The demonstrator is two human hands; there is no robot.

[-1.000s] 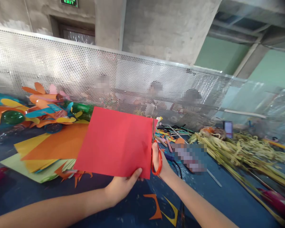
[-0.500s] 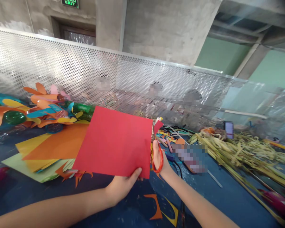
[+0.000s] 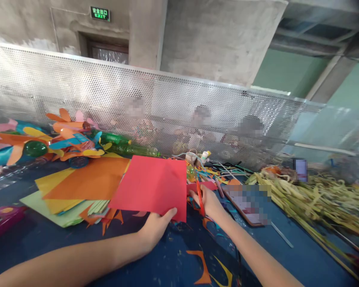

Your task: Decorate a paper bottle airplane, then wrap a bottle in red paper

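1. The left hand (image 3: 155, 229) is closed on the lower edge of the red sheet (image 3: 152, 183), thumb on top; the sheet is held up above the tabletop (image 3: 137, 271).
2. The right hand (image 3: 209, 201), just right of the red sheet, is curled round the orange-red handles of the scissors (image 3: 199, 195); their blades point away from the person, beside the sheet's right edge.
3. A red strip (image 3: 208, 185) is also right of the red sheet, by the right hand; whether that hand grips it, I cannot tell.
4. Nearer the person than the red sheet lie an orange offcut (image 3: 204, 266) and a yellow offcut (image 3: 226, 275).
5. Left of the red sheet, an orange sheet (image 3: 92, 179) overlaps yellow paper (image 3: 52, 181) and pale green paper (image 3: 44, 209).
6. Well right of the red sheet lie a phone (image 3: 249, 211) and, farther out, fibrous plant strips (image 3: 287, 197).
7. Beyond the red sheet stands a perforated metal screen (image 3: 173, 93).
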